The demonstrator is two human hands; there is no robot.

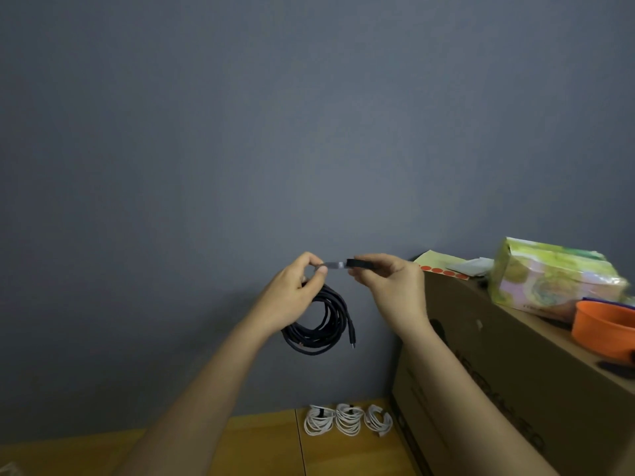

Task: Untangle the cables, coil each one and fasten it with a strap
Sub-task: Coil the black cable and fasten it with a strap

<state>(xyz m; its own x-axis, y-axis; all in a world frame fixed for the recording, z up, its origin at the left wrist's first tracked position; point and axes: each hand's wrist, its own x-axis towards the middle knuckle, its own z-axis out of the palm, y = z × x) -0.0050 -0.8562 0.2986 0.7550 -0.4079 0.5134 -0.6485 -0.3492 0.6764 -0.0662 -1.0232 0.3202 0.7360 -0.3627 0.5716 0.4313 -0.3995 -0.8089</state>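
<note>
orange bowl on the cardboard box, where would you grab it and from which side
Grip the orange bowl by its upper rim from above on its left side. It sits upright and open-topped on the cardboard box, and that side is clear, while the wrapped package crowds behind.

looks like a room in a home, maybe a spare/storage corner: plain grey wall, wood-plank floor, big cardboard box used as a stand w/ household bits on top, i.e. a soft tissue pack, orange bowl, paper w/ red dot stickers. no shop or lab gear.
</note>
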